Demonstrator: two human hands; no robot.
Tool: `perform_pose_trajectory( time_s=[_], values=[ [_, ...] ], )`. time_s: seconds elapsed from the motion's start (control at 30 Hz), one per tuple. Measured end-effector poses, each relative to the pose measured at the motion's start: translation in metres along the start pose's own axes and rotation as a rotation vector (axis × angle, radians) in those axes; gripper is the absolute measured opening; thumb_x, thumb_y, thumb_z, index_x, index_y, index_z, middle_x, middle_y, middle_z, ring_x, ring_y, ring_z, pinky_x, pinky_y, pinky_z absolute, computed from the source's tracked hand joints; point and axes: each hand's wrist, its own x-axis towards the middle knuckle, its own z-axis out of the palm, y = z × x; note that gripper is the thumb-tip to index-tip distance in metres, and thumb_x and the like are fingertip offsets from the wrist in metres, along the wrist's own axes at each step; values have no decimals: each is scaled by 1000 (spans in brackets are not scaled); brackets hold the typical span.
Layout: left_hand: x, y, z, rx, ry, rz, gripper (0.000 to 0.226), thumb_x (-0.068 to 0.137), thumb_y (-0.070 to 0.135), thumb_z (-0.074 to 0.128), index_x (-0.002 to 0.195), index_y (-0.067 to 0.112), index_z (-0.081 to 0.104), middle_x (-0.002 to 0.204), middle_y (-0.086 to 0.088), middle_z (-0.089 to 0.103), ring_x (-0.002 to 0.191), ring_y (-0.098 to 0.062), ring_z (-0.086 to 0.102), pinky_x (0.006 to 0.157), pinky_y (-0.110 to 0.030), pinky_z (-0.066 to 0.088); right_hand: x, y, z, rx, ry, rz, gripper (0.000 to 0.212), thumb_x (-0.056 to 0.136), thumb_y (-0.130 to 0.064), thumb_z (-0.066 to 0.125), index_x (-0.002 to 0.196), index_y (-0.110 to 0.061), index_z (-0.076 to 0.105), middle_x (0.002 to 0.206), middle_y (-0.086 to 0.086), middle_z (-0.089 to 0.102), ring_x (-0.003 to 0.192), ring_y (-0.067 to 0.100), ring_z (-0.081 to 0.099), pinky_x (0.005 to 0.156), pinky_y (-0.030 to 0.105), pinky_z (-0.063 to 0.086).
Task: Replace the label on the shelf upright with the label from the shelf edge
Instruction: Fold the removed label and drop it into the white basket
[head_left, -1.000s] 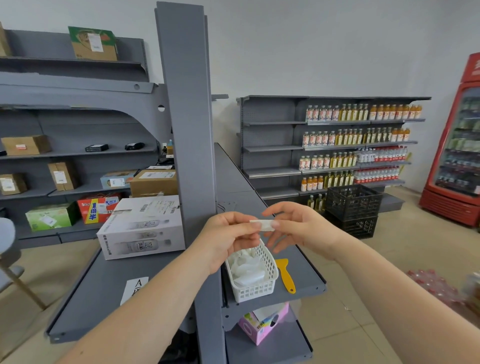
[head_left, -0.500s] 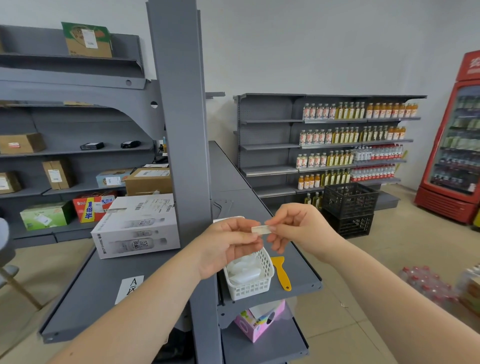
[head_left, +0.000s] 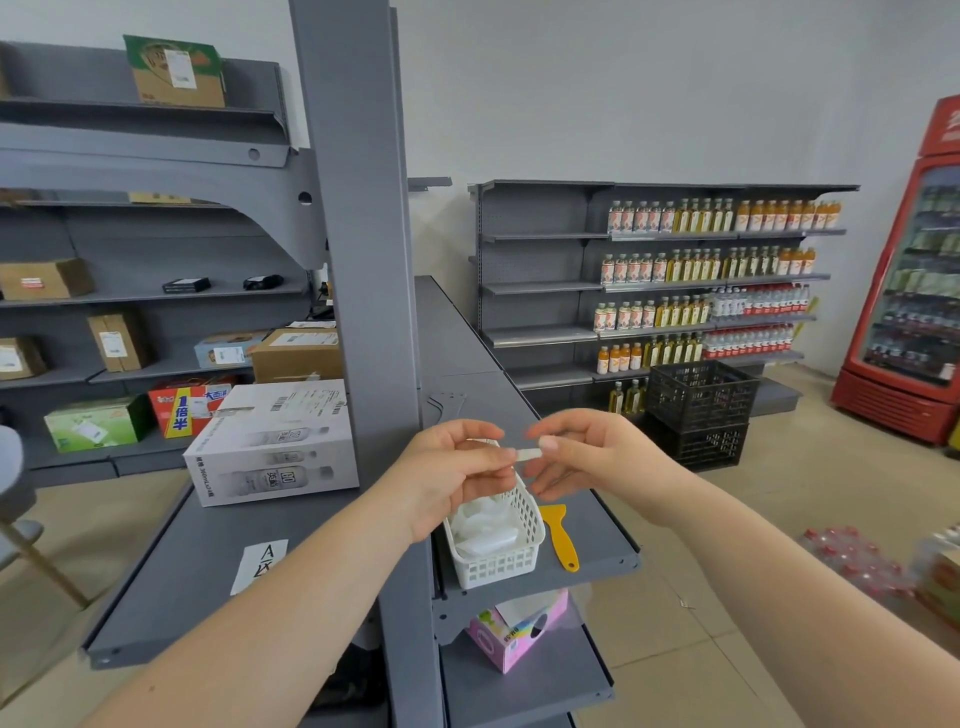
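A small white label (head_left: 529, 454) is pinched between my left hand (head_left: 457, 473) and my right hand (head_left: 597, 452), held in the air just right of the grey shelf upright (head_left: 358, 260). Both hands grip it by the fingertips, thumbs on top. The hands hover above a white plastic basket (head_left: 498, 561) that stands on the grey shelf (head_left: 597, 556). No label shows on the visible face of the upright.
A yellow scraper (head_left: 561, 535) lies on the shelf beside the basket. A white carton (head_left: 275, 441) and a paper sheet marked "A" (head_left: 260, 566) sit on the left shelf. A pink box (head_left: 514, 634) rests on the lower shelf. Black crates (head_left: 696, 410) stand on the floor.
The camera has shifted slightly; both hands stay together on the label at about the same spot. My right fingers have spread a little more.
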Motion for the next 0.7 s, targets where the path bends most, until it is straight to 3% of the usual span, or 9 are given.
perform_pose_trajectory(
  time_s=[0.1,0.17,0.27,0.37,0.47,0.57,0.7],
  values=[
    [1,-3,1,54,-1,28,24,75,-9,73,92,6,65,72,-12,68,57,-18,69,60,-28,61,4,3,8,-39,14,30,22,88,-15,65,95,5,65,83,24,73,73,34,72,71,41,61],
    [1,-7,0,73,10,33,24,75,-10,73,92,5,65,69,-10,68,57,-19,69,62,-29,62,5,4,10,-92,22,42,18,89,-11,63,93,7,64,77,20,73,65,28,71,64,36,61],
    [0,-11,2,108,32,26,23,76,-13,71,91,4,64,68,-12,66,56,-19,68,59,-30,61,5,7,12,-275,36,24,16,91,-11,60,89,5,62,70,14,73,55,23,68,53,30,57],
    [-2,-12,-3,140,75,29,20,78,-14,68,87,3,62,70,-14,63,55,-19,66,55,-29,60,7,13,2,-471,124,1,12,92,-11,58,82,-4,61,66,11,71,48,18,62,52,33,53],
    [-3,-11,-16,184,103,52,19,79,-13,68,91,1,63,74,-15,64,58,-20,67,58,-29,61,2,16,-24,-434,268,-28,12,90,-8,60,79,-9,65,67,13,72,53,24,63,50,36,51],
    [-10,-17,-14,228,20,37,23,80,-11,68,100,1,66,72,-11,69,67,-22,71,64,-32,62,-2,16,-26,-326,272,-52,8,89,-6,62,86,-2,68,72,18,72,56,27,64,44,31,51],
    [-13,-30,-12,177,65,3,23,82,-5,69,104,0,66,85,-17,71,71,-23,73,67,-35,62,14,33,-4,-435,295,9,8,87,-12,66,91,-8,72,72,10,72,55,20,64,54,28,57]
  ],
)
